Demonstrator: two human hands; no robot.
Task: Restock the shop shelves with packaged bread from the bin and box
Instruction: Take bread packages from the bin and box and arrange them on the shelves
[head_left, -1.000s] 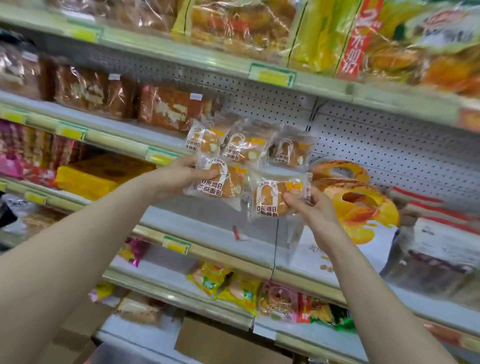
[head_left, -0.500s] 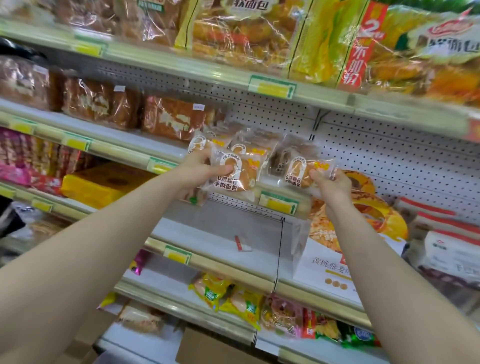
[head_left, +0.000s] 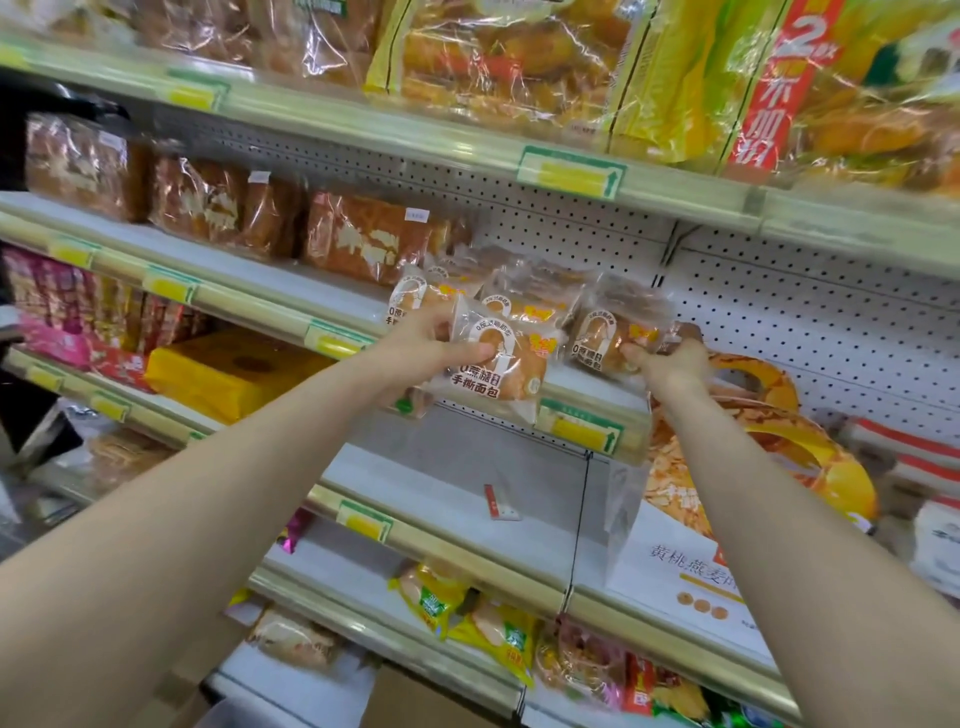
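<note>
Head view, facing a cream metal shop rack with a white pegboard back (head_left: 831, 332) and yellow price tags (head_left: 571, 174) along every rim. Reaching both bare arms up to the second shelf (head_left: 260, 275). Gripping a clear hand-torn bread packet (head_left: 498, 364) in the left hand (head_left: 431, 353), thumb pressing across its front, fingers curling behind, lower edge hanging past the shelf rim. Pinching a second bread packet (head_left: 608, 338) in the right hand (head_left: 670, 358), fingers curling round its right end, holding it over the shelf's right end, just beside the first. Showing more small bread packets (head_left: 524, 296) bunching on the shelf right behind both, and brown wrapped loaves (head_left: 363, 239) lining the same shelf to the left. Showing big yellow bread bags (head_left: 519, 57) crowding the top shelf (head_left: 415, 137). Showing, one level down, a white shelf (head_left: 441, 478) carrying a small red-and-white slip (head_left: 501, 504), a yellow box (head_left: 228, 374) further left and a ring-cake bag (head_left: 753, 457) to the right. Showing green-and-yellow snack packets (head_left: 467, 613) lying on the lowest shelf, blurring toward the edges.
</note>
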